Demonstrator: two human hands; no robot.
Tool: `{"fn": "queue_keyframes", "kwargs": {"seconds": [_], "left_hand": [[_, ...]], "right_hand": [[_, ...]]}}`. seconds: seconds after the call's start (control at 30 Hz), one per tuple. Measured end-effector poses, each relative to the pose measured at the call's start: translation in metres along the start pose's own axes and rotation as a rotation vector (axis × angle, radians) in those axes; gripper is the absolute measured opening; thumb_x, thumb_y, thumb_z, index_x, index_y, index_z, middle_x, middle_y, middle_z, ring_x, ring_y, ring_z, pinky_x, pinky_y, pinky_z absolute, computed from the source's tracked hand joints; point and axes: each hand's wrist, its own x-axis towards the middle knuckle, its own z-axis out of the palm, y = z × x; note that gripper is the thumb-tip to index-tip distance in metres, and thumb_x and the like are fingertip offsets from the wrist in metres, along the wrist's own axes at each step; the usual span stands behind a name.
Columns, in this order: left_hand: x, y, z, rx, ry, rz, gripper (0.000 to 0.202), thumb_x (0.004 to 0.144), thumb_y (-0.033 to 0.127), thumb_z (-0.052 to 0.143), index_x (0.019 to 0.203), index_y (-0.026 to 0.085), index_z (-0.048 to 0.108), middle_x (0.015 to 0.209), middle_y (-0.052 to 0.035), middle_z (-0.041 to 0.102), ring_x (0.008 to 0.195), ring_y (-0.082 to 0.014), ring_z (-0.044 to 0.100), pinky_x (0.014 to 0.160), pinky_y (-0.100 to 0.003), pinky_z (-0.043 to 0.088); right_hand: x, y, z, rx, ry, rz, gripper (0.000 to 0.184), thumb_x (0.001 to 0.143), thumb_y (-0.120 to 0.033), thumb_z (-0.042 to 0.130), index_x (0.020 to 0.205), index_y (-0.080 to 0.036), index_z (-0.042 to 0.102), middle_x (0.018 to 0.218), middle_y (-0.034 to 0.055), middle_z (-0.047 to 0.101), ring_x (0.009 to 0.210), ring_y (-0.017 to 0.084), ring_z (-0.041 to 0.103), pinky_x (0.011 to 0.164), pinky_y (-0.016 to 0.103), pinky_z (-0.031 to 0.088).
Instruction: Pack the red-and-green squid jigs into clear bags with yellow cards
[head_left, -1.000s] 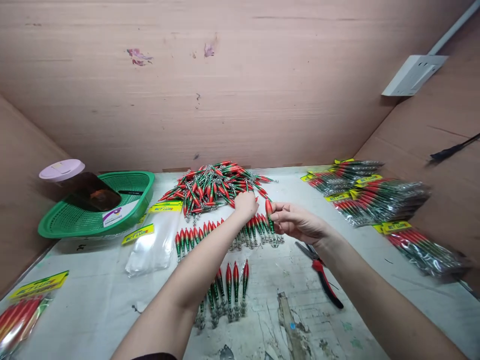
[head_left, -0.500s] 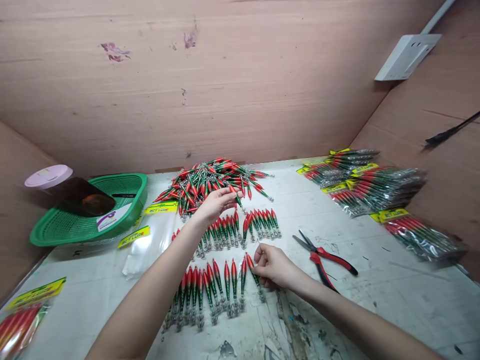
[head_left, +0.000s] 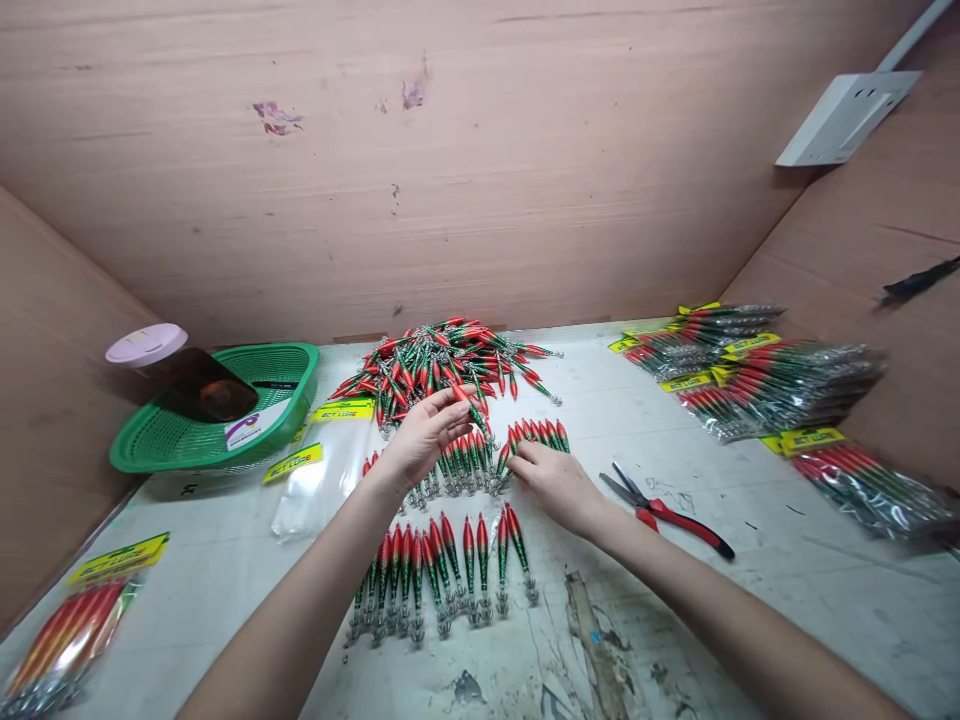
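well to the left of the heap of red-and-green lures (head_left: 442,365), and nearer than it, a filled packet (head_left: 79,625) is laid, topped by a yellow card. left of the heap, a cup (head_left: 202,388) with a pink lid is set slantwise in a green basket (head_left: 157,450). between basket and heap, clear bags (head_left: 322,495) with yellow headers are spread flat. at the heap's near edge, a single lure (head_left: 474,413) is pinched between the thumb and fingers of the left hand (head_left: 429,432), its red end turned toward the heap. just in front of the heap, a back row of lures (head_left: 461,465) is lined up, partly covered by the hands; farther in front, a second row (head_left: 416,570) is laid out. to the heap's front right, the fingers of the right hand (head_left: 553,482) are curled, their tips brought to a leaning lure (head_left: 503,462) in the back row; whether it is gripped cannot be told. right of the heap, red-and-black pliers (head_left: 682,522) are laid with jaws parted. farthest right of it, filled packs (head_left: 780,390) are overlapped.
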Motion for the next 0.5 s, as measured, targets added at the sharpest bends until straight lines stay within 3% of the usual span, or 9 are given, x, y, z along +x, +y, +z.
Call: {"fn": "queue_keyframes", "kwargs": {"seconds": [0.17, 0.37, 0.5], "left_hand": [[-0.026, -0.005, -0.012, -0.069, 0.065, -0.022, 0.036, 0.066, 0.021, 0.079, 0.101, 0.015, 0.068, 0.083, -0.0028, 0.069, 0.071, -0.0086, 0.062, 0.072, -0.021, 0.05], [-0.046, -0.02, -0.02, -0.061, 0.108, -0.086, 0.036, 0.066, 0.027, 0.078, 0.098, 0.017, 0.067, 0.082, -0.0009, 0.066, 0.071, -0.0075, 0.06, 0.072, -0.02, 0.049], [-0.053, -0.034, -0.009, 0.056, 0.064, -0.154, 0.038, 0.068, 0.031, 0.077, 0.101, 0.017, 0.065, 0.087, -0.0024, 0.064, 0.073, -0.0091, 0.059, 0.072, -0.022, 0.048]], "right_hand": [[0.015, 0.017, -0.007, -0.176, 0.008, -0.021, 0.021, 0.082, -0.002, 0.049, 0.082, -0.018, 0.063, 0.09, 0.0081, 0.06, 0.079, 0.017, 0.054, 0.06, 0.024, 0.033], [0.025, 0.022, -0.008, -0.166, -0.033, -0.133, 0.025, 0.082, -0.003, 0.052, 0.087, -0.021, 0.068, 0.091, 0.0052, 0.063, 0.085, 0.018, 0.057, 0.067, 0.025, 0.041], [0.044, 0.044, -0.012, -0.116, 0.037, -0.011, 0.018, 0.091, -0.016, 0.052, 0.102, -0.02, 0.066, 0.104, 0.0047, 0.064, 0.096, 0.016, 0.059, 0.081, 0.03, 0.048]]}}
